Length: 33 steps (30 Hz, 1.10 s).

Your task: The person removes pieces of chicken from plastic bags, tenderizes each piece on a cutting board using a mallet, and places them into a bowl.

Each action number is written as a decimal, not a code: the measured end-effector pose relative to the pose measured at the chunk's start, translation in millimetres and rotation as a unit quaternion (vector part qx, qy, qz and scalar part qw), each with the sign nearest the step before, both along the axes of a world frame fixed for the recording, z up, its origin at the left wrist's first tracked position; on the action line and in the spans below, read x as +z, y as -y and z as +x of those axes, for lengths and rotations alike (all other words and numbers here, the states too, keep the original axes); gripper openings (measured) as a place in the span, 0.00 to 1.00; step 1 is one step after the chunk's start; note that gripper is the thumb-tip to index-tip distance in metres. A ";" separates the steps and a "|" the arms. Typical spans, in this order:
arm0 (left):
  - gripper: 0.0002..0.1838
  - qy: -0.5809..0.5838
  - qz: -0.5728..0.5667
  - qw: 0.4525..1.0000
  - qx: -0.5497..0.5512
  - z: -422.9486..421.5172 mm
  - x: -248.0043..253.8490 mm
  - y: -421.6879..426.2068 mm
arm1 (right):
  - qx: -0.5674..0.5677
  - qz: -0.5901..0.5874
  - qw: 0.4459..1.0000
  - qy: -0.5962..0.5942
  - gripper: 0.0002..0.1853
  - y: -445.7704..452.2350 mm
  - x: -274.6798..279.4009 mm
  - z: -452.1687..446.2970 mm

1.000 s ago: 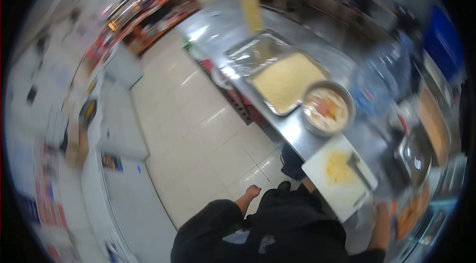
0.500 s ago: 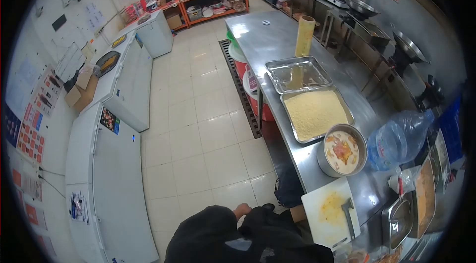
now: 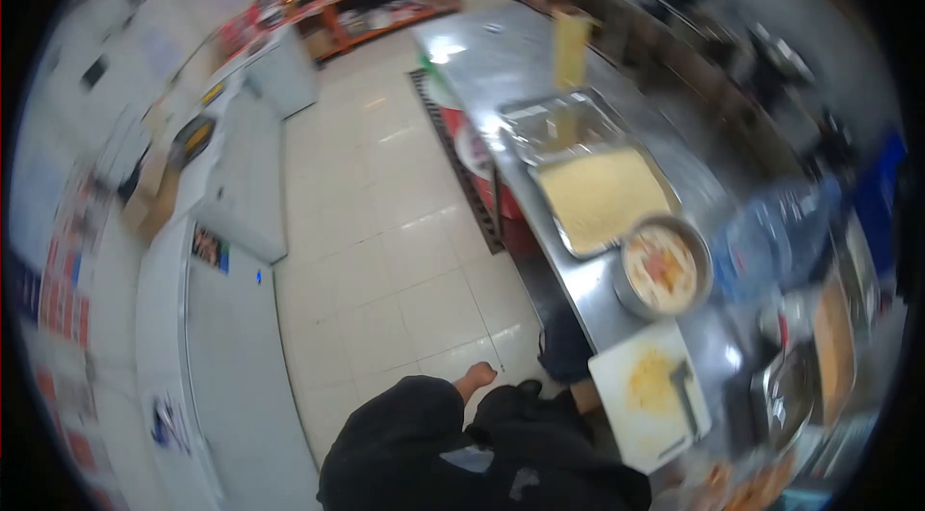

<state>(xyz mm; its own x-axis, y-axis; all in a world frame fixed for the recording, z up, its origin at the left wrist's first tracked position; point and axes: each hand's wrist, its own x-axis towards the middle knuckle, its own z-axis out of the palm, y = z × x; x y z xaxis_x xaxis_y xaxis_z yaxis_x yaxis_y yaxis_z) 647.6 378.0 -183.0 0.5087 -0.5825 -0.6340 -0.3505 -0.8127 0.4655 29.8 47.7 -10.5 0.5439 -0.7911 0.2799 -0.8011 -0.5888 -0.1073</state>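
My left hand [image 3: 479, 375] is low in front of my dark clothing, above the tiled floor. It is small and blurred, its fingers cannot be made out, and no held thing shows. A strip of skin shows at the table edge on my right, but my right hand is out of sight. Nearest on the steel table [image 3: 606, 307] is a white cutting board [image 3: 626, 419] with yellow stains and a dark-handled tool [image 3: 685, 399]. Behind it stands a round metal pot [image 3: 626, 291] of creamy liquid with orange-pink pieces. Beyond is a tray of pale yellow crumbs [image 3: 607, 198].
Further along the table are another metal tray [image 3: 535, 140] and a yellowish roll [image 3: 571, 49]. A large clear plastic bottle [image 3: 771, 241] lies at the right. White chest freezers [image 3: 236, 338] line the left wall. Buckets [image 3: 472, 147] stand under the table's left edge.
The view has shifted and blurred, with the freezers and table sitting slightly differently in frame. My left hand shows a little further out from my clothing. The table items have kept their places.
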 end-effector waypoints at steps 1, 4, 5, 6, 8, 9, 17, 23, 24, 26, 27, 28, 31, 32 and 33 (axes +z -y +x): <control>0.21 0.012 0.010 1.000 -0.022 1.8 -13.4 -7.3 | -0.069 0.048 0.995 -0.054 0.17 -42.4 80.4 74.3; 0.18 -0.035 -0.019 0.999 -0.034 10.4 -72.0 -33.5 | -0.125 0.002 0.992 -0.010 0.18 -73.3 129.5 130.5; 0.15 -0.073 -0.061 0.995 0.006 7.1 -42.2 -32.5 | -0.130 -0.055 0.989 0.038 0.18 -72.6 116.4 125.0; 0.14 -0.180 0.003 0.974 0.136 6.7 -38.1 -24.5 | -0.192 -0.083 0.976 0.062 0.19 -79.7 161.1 162.6; 0.13 -0.147 0.001 0.985 -0.086 0.2 -17.9 -16.1 | -0.333 -0.011 0.914 0.230 0.18 -76.7 137.9 164.1; 0.13 -0.214 0.007 0.976 0.024 -2.4 -14.3 -12.5 | -0.301 0.023 0.948 0.100 0.19 -87.3 158.3 187.8; 0.14 -0.230 -0.025 0.959 0.164 -5.7 20.6 25.3 | -0.272 0.374 0.820 0.338 0.09 -46.8 137.3 295.4; 0.14 -0.234 -0.035 0.955 0.179 6.2 20.7 15.1 | -0.298 0.334 0.847 0.286 0.12 -42.8 57.4 296.3; 0.15 -0.245 -0.028 0.953 0.174 6.9 19.1 13.6 | -0.261 0.155 0.927 0.222 0.12 -44.2 47.1 280.5; 0.13 -0.243 -0.027 0.951 0.191 2.6 19.4 4.3 | -0.211 -0.032 0.966 0.147 0.13 -41.2 41.2 255.4; 0.11 -0.239 -0.025 0.948 0.208 0.3 21.1 -5.7 | -0.198 -0.019 0.978 0.055 0.12 -40.1 41.0 244.1; 0.11 -0.239 -0.021 0.948 0.208 2.3 13.5 -22.4 | -0.185 -0.004 0.982 -0.037 0.12 -40.7 42.8 238.0; 0.11 -0.265 0.058 0.947 0.172 0.6 2.8 -37.7 | -0.141 0.116 0.974 -0.136 0.10 -34.1 56.4 233.9; 0.11 -0.265 0.059 0.947 0.170 5.8 -18.7 -47.2 | -0.143 0.116 0.973 -0.136 0.10 -36.0 63.0 234.2; 0.11 -0.230 0.014 0.971 0.061 18.2 -60.5 -65.8 | -0.178 0.152 0.961 -0.150 0.10 -38.0 70.9 236.2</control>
